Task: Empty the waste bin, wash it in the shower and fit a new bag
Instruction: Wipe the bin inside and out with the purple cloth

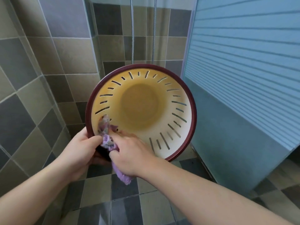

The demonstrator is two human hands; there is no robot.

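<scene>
Head-worn view, downward, close in

Cream slotted waste bin (162, 101), maroon-rimmed, empty, tilted toward camera.

surface: tiled floor (123, 189), grey and beige squares | on it: foot of glass shower screen (227, 143)

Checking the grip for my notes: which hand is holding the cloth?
The right hand wipes inside the bin with the purple cloth; the left hand grips its rim.
</scene>
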